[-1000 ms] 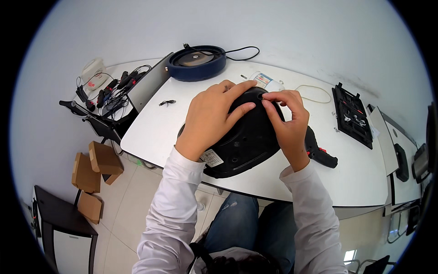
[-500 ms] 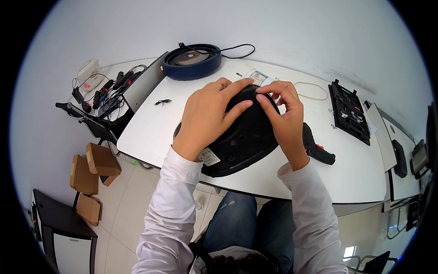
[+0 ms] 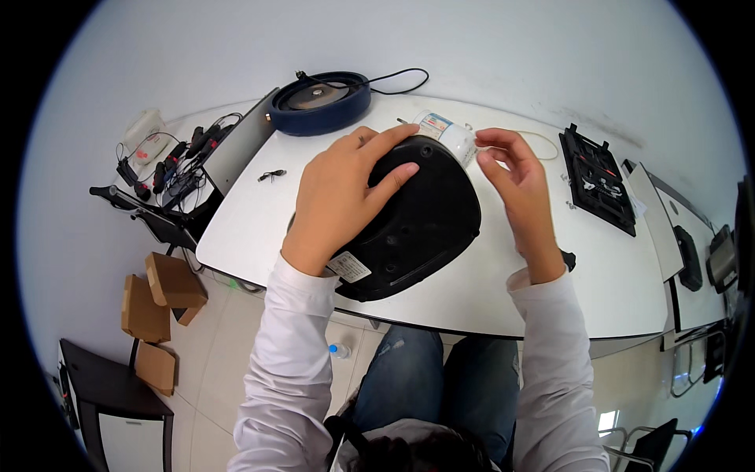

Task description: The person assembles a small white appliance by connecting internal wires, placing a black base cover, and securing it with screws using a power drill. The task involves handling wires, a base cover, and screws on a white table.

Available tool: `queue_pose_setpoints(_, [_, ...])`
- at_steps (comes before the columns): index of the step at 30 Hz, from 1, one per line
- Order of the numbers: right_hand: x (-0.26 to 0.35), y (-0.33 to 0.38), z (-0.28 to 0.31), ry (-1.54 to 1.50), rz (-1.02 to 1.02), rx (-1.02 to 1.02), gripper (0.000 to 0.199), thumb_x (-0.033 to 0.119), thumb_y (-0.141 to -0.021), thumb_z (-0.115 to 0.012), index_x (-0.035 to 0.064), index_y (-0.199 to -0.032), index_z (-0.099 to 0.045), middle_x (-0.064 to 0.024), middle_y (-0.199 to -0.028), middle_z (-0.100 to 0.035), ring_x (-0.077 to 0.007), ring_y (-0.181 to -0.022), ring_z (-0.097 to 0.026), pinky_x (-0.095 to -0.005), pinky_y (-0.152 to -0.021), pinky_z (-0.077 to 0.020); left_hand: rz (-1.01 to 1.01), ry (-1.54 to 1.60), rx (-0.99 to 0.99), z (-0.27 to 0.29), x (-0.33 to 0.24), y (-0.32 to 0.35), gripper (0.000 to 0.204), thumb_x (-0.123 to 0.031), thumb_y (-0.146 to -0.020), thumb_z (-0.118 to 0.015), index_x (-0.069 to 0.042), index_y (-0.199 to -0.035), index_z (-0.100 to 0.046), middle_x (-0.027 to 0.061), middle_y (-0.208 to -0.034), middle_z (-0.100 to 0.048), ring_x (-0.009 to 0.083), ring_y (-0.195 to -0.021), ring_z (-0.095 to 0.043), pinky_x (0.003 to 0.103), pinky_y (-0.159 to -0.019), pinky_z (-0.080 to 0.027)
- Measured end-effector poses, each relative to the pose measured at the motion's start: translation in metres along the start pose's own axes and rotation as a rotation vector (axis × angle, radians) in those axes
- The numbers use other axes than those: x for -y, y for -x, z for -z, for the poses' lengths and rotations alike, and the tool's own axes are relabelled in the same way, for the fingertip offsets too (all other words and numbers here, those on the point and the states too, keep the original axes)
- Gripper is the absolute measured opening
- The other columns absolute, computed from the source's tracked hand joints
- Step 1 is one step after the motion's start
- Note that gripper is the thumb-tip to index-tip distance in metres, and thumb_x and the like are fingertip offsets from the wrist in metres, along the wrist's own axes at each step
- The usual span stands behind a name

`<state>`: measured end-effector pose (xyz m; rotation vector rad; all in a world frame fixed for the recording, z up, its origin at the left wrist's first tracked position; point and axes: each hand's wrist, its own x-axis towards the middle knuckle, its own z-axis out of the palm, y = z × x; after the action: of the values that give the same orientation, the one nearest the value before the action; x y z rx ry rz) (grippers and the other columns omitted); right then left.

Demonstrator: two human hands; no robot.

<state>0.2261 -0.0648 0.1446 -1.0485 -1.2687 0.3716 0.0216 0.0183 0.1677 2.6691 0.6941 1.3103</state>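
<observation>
A black rounded appliance point(image 3: 417, 228) lies upside down on the white table point(image 3: 259, 228), with a white label near its front edge. My left hand point(image 3: 342, 193) lies flat on its underside with fingers spread, holding it steady. My right hand point(image 3: 515, 185) hovers just off the appliance's right side. Its thumb and forefinger curl close together beside a small white labelled container point(image 3: 448, 134) at the appliance's far edge. Whether the fingertips pinch anything is too small to see.
A round dark blue base point(image 3: 318, 98) with a black cord sits at the table's far edge. At the right lie a black tray point(image 3: 598, 177) and a black tool point(image 3: 566, 258) behind my wrist. A cart of cables point(image 3: 165, 161) and cardboard boxes point(image 3: 157, 295) stand at the left.
My right hand has lifted off the appliance's top and moved right, clear of it, uncovering the white container. My left hand stays pressed on the appliance.
</observation>
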Motion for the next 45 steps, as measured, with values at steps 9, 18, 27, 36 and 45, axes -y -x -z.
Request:
queue_pose_setpoints(9, [0.002,0.034,0.038,0.555,0.059,0.095,0.043,0.004,-0.082,-0.061,0.0075,-0.124,-0.051,-0.0093,-0.114,-0.059,-0.0195,-0.097,-0.059,-0.0292,-0.086,-0.0448,0.016,-0.022,0.028,-0.003,-0.002,-0.001,0.036,-0.027,-0.086,-0.064,-0.018,-0.121,-0.061,0.0057,-0.086,-0.06,0.0232,-0.073,-0.057,0.03,-0.065,-0.045])
queue_pose_setpoints(18, [-0.067,0.11,0.152,1.45,-0.12,0.373,0.07,-0.003,-0.068,-0.06,0.0057,-0.134,-0.041,-0.0145,-0.129,-0.049,-0.0327,-0.12,-0.048,-0.046,-0.102,-0.0383,-0.017,-0.013,-0.03,-0.011,0.002,-0.001,0.033,-0.033,-0.086,-0.063,-0.022,-0.117,-0.063,0.0028,-0.081,-0.058,0.019,-0.057,-0.053,0.03,-0.055,-0.042])
queue_pose_setpoints(27, [-0.065,0.097,0.137,1.175,-0.364,0.29,0.054,0.009,-0.065,-0.068,0.0069,-0.116,-0.054,-0.0133,-0.105,-0.059,-0.0322,-0.094,-0.06,-0.0367,-0.08,-0.0488,0.002,-0.079,0.046,-0.005,-0.004,-0.003,0.034,-0.027,-0.087,-0.063,-0.019,-0.12,-0.062,0.0045,-0.088,-0.061,0.0208,-0.073,-0.058,0.028,-0.066,-0.045])
queue_pose_setpoints(36, [0.042,0.111,0.109,0.154,-0.575,0.064,0.042,0.008,-0.072,-0.069,-0.0006,-0.111,-0.057,-0.0057,-0.094,-0.06,-0.011,-0.072,-0.059,-0.0237,-0.065,-0.0472,-0.036,-0.116,-0.001,-0.014,-0.003,-0.001,0.034,-0.031,-0.087,-0.063,-0.022,-0.12,-0.062,0.0009,-0.084,-0.06,0.0164,-0.058,-0.05,0.027,-0.054,-0.04])
queue_pose_setpoints(45, [0.091,0.099,0.039,0.065,-0.399,0.041,0.041,0.004,-0.072,-0.069,0.0011,-0.112,-0.057,-0.005,-0.089,-0.063,-0.0106,-0.078,-0.057,-0.0252,-0.07,-0.0468,-0.067,-0.128,-0.007,-0.019,-0.002,-0.004,0.033,-0.032,-0.087,-0.062,-0.021,-0.118,-0.063,0.0024,-0.084,-0.06,0.0195,-0.061,-0.054,0.029,-0.057,-0.042])
